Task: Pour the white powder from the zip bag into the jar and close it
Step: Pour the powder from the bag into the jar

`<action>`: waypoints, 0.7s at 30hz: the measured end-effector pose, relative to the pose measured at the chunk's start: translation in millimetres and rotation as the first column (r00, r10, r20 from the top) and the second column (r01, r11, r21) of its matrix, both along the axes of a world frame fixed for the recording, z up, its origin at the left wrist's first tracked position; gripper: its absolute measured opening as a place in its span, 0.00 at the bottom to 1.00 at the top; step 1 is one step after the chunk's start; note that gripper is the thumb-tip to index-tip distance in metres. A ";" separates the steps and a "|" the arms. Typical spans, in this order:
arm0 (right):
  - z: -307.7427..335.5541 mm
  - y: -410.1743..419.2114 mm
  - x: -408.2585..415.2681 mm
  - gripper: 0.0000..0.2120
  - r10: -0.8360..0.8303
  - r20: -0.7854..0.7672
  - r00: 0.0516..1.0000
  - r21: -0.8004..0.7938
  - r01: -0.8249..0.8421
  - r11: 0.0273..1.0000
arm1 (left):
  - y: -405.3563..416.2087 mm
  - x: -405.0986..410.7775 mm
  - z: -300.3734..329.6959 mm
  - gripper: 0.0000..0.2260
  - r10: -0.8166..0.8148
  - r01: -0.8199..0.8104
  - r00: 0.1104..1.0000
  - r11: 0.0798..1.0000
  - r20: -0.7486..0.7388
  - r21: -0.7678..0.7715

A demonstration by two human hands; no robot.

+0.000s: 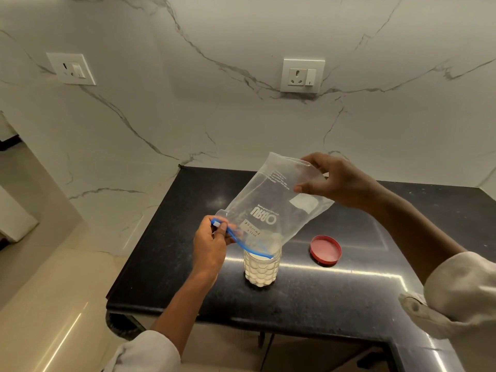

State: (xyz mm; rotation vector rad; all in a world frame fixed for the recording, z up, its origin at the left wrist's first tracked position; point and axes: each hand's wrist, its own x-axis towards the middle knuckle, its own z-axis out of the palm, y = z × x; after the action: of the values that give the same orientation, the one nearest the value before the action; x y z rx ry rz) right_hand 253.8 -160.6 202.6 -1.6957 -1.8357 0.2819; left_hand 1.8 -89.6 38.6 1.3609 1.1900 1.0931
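The jar (262, 268) is stood on the bench (308, 299), near its middle. The lid (325, 249) is laid flat on the bench at about two o'clock from the jar, apart from it. The zip bag (276, 208) is held tilted above the jar — its mouth lowered onto the jar's opening, its far end raised toward one o'clock. The left hand (212, 244) is placed at nine o'clock from the jar, at the bag's mouth; the right hand (336, 181) at the raised end. Behind the bench, two wall sockets (302, 76) are set — at ten and twelve o'clock.
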 end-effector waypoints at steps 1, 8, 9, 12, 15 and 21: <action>-0.5 1.2 1.0 0.11 -0.007 0.000 1.000 -0.011 0.007 1.000 | 0.0 -0.2 0.0 0.05 0.003 -0.003 1.000 1.000 -0.002 -0.001; 2.0 3.1 -0.2 0.10 0.000 -0.050 0.999 -0.008 -0.001 1.000 | -0.3 -2.0 -0.1 0.05 0.010 -0.010 1.000 1.000 -0.005 -0.002; 1.9 3.5 -0.2 0.08 -0.002 -0.048 0.999 0.001 0.002 1.000 | -0.3 -2.1 0.0 0.05 0.009 -0.009 1.000 1.000 -0.006 -0.002; 2.3 3.8 -1.8 0.07 -0.012 -0.058 0.998 0.015 0.013 1.000 | -0.8 -2.2 0.2 0.06 0.010 -0.010 1.000 1.000 -0.008 0.007; 1.9 4.5 -0.5 0.08 -0.024 -0.050 0.998 0.022 0.025 0.999 | -1.4 -1.8 -0.5 0.05 0.009 -0.009 1.000 1.000 -0.008 0.012; 4.6 2.7 -3.5 0.08 -0.019 -0.089 0.996 0.062 0.024 0.998 | -1.1 -0.8 -0.9 0.05 0.012 -0.012 1.000 1.000 -0.005 0.009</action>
State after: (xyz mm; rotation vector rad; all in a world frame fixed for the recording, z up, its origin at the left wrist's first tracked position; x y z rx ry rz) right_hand 250.3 -157.9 207.3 -1.6328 -1.7428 0.2829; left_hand 1.0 -90.7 37.7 1.3658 1.1995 1.1059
